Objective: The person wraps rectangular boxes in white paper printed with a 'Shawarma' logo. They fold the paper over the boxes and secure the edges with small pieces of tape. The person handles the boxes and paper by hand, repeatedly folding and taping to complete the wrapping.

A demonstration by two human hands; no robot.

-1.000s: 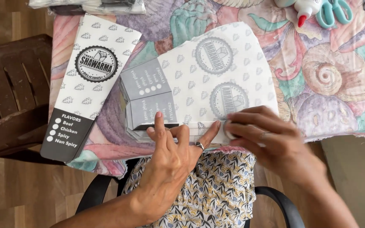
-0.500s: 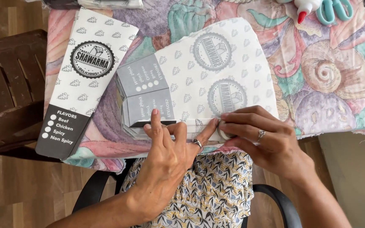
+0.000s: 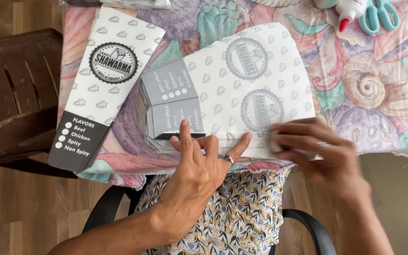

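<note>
Pressing flat, your left hand pins the sheet, gripping nothing; the right hand is blurred (grip unclear). Uneven pressure there could skew the crease.

Paper sheet: white, small grey repeating motif, two grey round emblems, grey folded panel at 9 o'clock. Flat sleeve at 10 o'clock: same white-grey print, black round emblem, black end band. Tablecloth: pastel pink, purple, teal shell pattern. Scissors at 1 o'clock: teal handles. Chair: dark brown.
</note>
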